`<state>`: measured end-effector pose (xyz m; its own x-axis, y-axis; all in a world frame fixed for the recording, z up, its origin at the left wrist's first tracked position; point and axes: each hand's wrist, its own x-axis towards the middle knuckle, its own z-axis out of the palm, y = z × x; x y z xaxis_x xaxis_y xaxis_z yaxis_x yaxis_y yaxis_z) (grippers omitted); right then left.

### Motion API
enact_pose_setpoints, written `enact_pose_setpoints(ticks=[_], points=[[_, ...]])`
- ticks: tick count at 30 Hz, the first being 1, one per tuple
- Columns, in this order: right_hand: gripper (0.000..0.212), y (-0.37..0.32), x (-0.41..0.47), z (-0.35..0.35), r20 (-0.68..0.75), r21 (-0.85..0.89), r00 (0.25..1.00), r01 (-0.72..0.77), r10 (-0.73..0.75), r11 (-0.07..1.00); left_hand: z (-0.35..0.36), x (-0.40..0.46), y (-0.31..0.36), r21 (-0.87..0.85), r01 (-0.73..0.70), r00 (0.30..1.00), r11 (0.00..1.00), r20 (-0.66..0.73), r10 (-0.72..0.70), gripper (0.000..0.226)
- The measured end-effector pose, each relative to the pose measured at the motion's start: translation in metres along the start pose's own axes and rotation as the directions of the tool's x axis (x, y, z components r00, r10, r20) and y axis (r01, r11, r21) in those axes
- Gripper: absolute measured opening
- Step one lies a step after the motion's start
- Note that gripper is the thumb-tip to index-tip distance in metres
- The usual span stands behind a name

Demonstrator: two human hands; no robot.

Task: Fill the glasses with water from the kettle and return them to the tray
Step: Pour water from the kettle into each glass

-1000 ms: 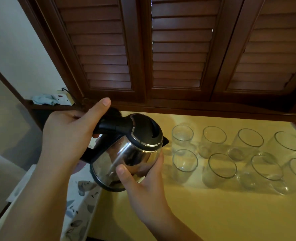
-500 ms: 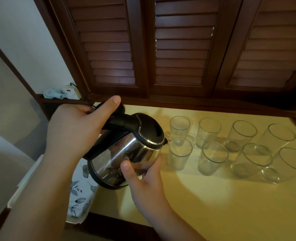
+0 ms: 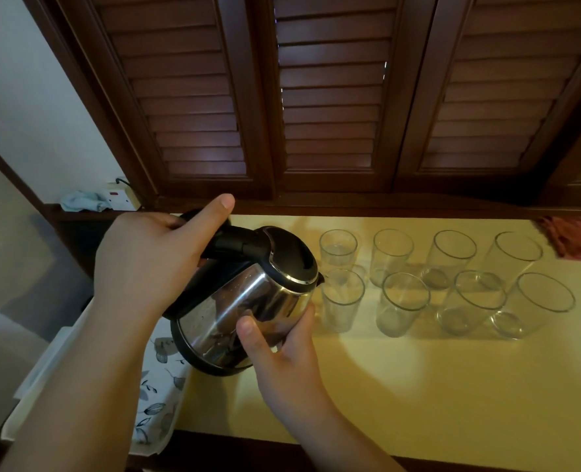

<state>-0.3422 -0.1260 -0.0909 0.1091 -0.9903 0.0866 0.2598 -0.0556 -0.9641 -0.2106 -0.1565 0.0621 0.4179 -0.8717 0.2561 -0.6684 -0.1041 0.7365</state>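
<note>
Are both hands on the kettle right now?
Yes, the left hand grips the kettle by its black handle and the right hand supports its steel body.

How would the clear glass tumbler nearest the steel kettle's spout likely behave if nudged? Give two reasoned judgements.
The clear glass tumbler stands tall and narrow, so it would probably tip rather than slide. Being thin-looking glass and seemingly near empty, it is likely light and fragile, and could knock the neighbouring glass.

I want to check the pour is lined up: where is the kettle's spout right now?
In the head view the kettle is tilted left of centre, gripped by both hands; its spout sits just over the rim of the leftmost front glass.
</note>
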Motion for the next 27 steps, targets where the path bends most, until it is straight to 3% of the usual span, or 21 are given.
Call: enact_pose_setpoints(ticks=[27], points=[[0.084, 0.0006, 0.0031, 0.0061, 0.019, 0.029, 1.000, -0.024, 0.023, 0.999, -0.0052, -0.0011, 0.0016, 0.033, 0.013, 1.000, 0.999, -0.015, -0.013, 0.083]])
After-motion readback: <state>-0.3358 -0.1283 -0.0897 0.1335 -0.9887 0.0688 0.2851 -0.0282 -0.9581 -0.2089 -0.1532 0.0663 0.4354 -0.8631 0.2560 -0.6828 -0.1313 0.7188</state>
